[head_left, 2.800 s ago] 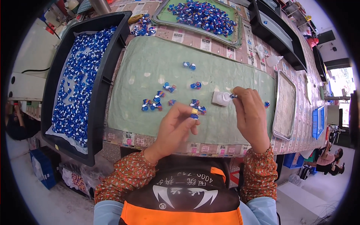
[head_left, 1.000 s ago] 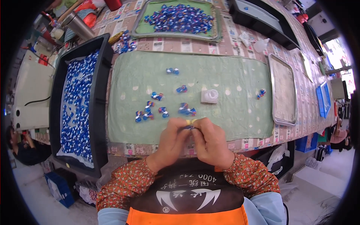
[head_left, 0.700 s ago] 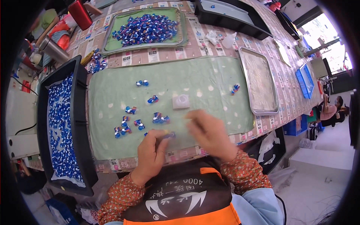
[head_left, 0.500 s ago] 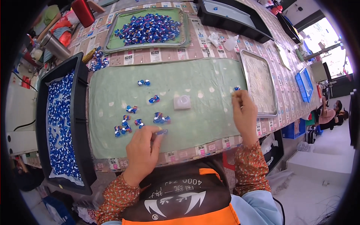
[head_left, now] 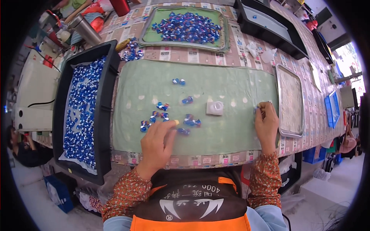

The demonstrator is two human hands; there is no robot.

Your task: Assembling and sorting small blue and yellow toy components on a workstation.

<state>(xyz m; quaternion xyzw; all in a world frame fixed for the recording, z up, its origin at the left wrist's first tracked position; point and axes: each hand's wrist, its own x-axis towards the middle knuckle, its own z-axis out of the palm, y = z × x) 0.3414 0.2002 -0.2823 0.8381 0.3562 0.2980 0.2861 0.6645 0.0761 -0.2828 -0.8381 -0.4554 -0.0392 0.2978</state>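
Over the green cloth (head_left: 231,133), my left hand (head_left: 156,144) has its thumb and forefinger apart, with a yellow cover on one fingertip. A small blue piece (head_left: 184,131) lies just beyond the thumb. Several blue, white and orange-brown pieces (head_left: 192,121) are scattered about that hand, some partly hidden by its fingers. At the cloth's right side, my right hand (head_left: 266,125) is closed in a pinch on a small blurred blue piece (head_left: 257,109). Between the hands sits a whitish translucent block with a round top opening (head_left: 214,108).
On the left stands a black crate (head_left: 104,115) of blue and white pieces. At the back, a tray (head_left: 225,36) holds a heap of mixed pieces. A metal tray (head_left: 291,100) borders the cloth on the right. Another black crate (head_left: 277,36) is at the far right.
The whole view has shifted, so the table appears farther right. My left thumb and forefinger have spread apart beside the blue piece. My right hand has drawn slightly nearer to me.
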